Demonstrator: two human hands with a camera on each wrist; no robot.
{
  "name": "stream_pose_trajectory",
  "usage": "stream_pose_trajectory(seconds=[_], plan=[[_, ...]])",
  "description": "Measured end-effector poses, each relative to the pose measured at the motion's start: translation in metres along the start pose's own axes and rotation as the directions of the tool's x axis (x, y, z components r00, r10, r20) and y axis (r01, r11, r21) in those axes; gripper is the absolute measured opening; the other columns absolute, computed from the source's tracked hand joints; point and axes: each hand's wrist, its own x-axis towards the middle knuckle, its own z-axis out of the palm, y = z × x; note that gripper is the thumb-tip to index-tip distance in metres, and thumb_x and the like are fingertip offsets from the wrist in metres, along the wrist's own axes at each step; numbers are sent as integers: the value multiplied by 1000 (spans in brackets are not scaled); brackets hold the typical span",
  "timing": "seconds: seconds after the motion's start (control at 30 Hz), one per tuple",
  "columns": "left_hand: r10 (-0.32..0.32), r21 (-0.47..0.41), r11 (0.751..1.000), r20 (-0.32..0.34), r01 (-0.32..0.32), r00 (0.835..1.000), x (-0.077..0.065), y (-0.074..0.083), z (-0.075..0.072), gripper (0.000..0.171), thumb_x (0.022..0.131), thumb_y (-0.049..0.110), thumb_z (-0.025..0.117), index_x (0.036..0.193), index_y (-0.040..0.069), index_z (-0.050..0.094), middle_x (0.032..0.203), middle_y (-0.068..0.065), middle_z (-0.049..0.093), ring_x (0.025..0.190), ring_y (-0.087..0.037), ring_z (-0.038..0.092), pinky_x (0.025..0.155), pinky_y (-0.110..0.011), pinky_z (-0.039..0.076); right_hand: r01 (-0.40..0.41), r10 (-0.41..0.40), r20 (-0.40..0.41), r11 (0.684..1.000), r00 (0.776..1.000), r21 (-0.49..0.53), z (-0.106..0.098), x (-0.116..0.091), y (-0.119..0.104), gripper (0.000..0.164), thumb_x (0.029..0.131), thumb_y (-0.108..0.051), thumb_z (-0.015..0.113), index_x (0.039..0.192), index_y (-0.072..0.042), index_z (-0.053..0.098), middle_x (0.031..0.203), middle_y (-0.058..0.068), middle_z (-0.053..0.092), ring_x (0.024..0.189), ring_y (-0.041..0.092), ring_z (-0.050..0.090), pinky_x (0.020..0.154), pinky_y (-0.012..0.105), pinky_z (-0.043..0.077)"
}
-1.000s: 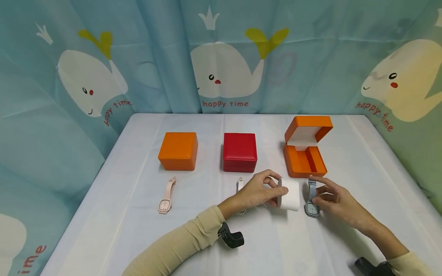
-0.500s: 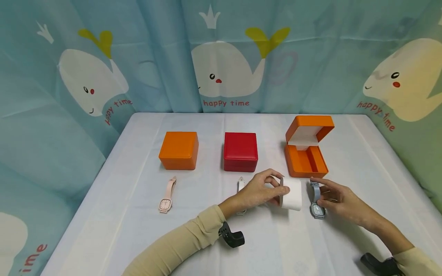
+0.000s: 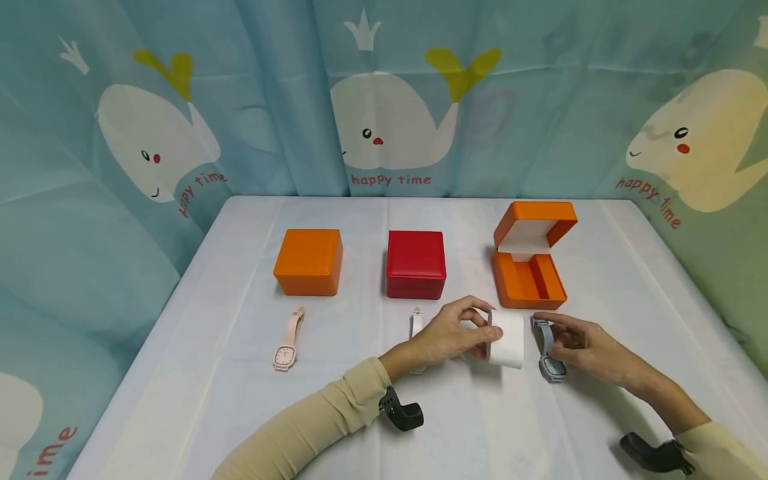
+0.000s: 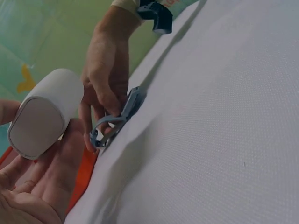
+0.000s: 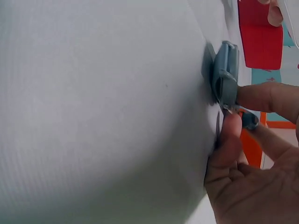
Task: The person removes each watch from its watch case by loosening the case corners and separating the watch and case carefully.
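My left hand (image 3: 450,330) holds a white watch pillow (image 3: 507,339) above the table, thumb and fingers at its ends. In the left wrist view the pillow (image 4: 56,100) is a rounded block with a flat, pale end. Right of it, my right hand (image 3: 591,350) pinches a blue-grey watch (image 3: 552,368) by the strap near its case. The watch's case is down at the cloth, and its strap curves up toward my fingers, as the left wrist view shows of the watch (image 4: 128,109). Behind both hands stands an orange box (image 3: 531,283) with its lid up.
A closed red box (image 3: 416,265) and a closed orange box (image 3: 309,262) stand farther left. In front lie a pink watch (image 3: 287,350) and a white watch (image 3: 417,322), the latter partly hidden by my left hand. A white cloth covers the table (image 3: 198,373); printed curtains (image 3: 270,120) surround it.
My right hand has shifted the blue-grey watch slightly to the right and turned it, so the strap now slants. The left hand and the white watch pillow have barely moved.
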Motion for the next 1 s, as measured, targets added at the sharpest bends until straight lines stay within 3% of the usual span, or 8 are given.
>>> stream_pose_trajectory(seconds=[0.37,0.5,0.57,0.7,0.83,1.0], plan=[[50,49,998,13,-51,999,0,1,-3,41,95,9,71,131,1,54,96,0,66,82,-11,65,76,-29,59,-33,33,-10,998,999,-56,3,3,-2,59,89,-1,69,142,10,47,96,10,52,81,21,53,63,28,49],[103,156,983,-25,-98,994,4,4,-1,41,94,12,73,130,2,56,94,3,65,84,-6,63,75,-23,55,-7,4,-30,997,1000,-76,3,2,-3,57,92,-4,69,143,8,47,101,12,56,83,23,56,65,28,52],[138,224,967,-64,-120,988,7,7,2,41,93,14,75,128,4,58,92,4,65,84,-4,61,74,-21,53,1,-10,-85,994,996,-107,3,0,-2,54,94,-6,70,142,6,49,105,14,59,84,23,58,66,28,53],[194,307,941,-137,-144,971,15,12,7,40,92,17,76,127,5,59,92,5,63,84,-4,60,75,-21,52,45,-84,-225,984,971,-173,0,-1,-1,40,95,-8,70,132,3,59,105,12,62,80,17,59,62,26,52],[186,332,934,-144,-130,972,19,16,10,41,92,17,76,128,6,58,93,5,62,85,-5,60,75,-20,52,137,-201,-324,968,924,-210,-6,1,1,24,95,-1,69,118,1,67,99,7,65,76,10,58,61,22,50],[173,375,921,-141,-109,975,23,18,16,41,92,20,77,126,9,58,93,8,61,86,-4,59,74,-19,52,209,-303,-378,940,875,-270,-13,5,4,22,93,5,68,115,2,69,111,10,61,94,5,52,74,9,44]])
